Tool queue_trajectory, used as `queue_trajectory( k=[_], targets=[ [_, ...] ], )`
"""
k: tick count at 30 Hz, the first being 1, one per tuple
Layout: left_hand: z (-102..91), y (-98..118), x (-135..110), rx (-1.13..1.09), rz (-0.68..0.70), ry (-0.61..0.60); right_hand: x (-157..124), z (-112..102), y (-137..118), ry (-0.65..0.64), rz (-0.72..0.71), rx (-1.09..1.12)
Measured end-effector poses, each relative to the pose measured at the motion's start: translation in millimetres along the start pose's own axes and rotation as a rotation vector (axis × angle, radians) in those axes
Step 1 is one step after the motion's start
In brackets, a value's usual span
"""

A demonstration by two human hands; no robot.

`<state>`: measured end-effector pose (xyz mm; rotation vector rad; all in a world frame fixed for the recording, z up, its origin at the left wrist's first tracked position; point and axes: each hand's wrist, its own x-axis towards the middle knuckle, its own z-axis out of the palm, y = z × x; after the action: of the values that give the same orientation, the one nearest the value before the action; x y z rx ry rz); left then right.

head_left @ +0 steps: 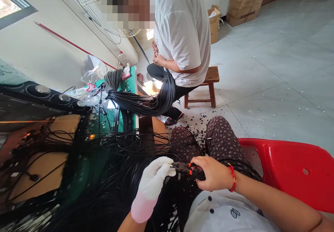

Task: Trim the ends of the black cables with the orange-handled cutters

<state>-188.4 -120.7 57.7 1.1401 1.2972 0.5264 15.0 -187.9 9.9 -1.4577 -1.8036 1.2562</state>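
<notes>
My left hand [156, 180], in a white glove with a pink cuff, is closed in a pinch on thin black cable ends just above my lap. My bare right hand [212, 173], with a red string bracelet at the wrist, is wrapped round black pliers with orange trim [185, 169]. The pliers' jaws point left and meet the gloved fingertips. A dense mass of black cables [112, 176] spreads from the workbench over my knees and under both hands. My legs in dark patterned trousers [221, 134] extend forward.
A co-worker in a white shirt [182, 30] sits ahead on a wooden stool [210, 86], a thick bundle of black cables [146, 103] draped from the green bench [132, 82] over their lap. I sit on a red plastic chair [289, 169]. Cardboard boxes [244, 4] stand far right; black scraps litter the floor.
</notes>
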Motion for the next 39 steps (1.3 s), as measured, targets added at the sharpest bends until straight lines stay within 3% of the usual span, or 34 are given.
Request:
queue_trajectory(
  k=[3,8,10,12,15,17,20,23,25,28,32,39],
  targets=[
    [-0.6,-1,0,-0.043,-0.008,-0.024,1,0,3,-0.15,0.065,0.21],
    [0.0,3,1,-0.194,-0.012,-0.101,2,6,13,-0.481,0.161,0.781],
    [1.1,7,1,-0.214,-0.007,-0.126,2,7,13,-0.54,0.186,0.873],
    [3.2,12,2,-0.197,-0.016,-0.125,2,7,10,-0.434,0.158,0.755],
    [6.7,18,4,-0.129,-0.024,-0.088,-2,7,1,-0.108,0.076,0.351],
    [7.6,19,4,-0.047,-0.054,-0.044,-4,7,-4,0.041,0.051,0.114],
    [6.5,16,2,0.06,-0.15,-0.074,-7,7,-7,0.117,0.036,-0.071],
    [5.4,12,0,0.077,-0.203,-0.24,-9,7,-5,0.131,0.031,-0.106],
    [5.9,10,-1,0.088,-0.181,-0.256,-8,8,-3,0.133,0.032,-0.082],
    [8.2,11,-3,0.16,-0.086,-0.201,-6,10,0,0.084,0.045,0.038],
    [11.1,16,-6,0.251,0.009,-0.209,-3,13,5,-0.046,0.105,0.355],
    [13.4,22,-8,0.258,0.058,-0.25,-3,16,10,-0.432,0.324,1.11]
  ],
)
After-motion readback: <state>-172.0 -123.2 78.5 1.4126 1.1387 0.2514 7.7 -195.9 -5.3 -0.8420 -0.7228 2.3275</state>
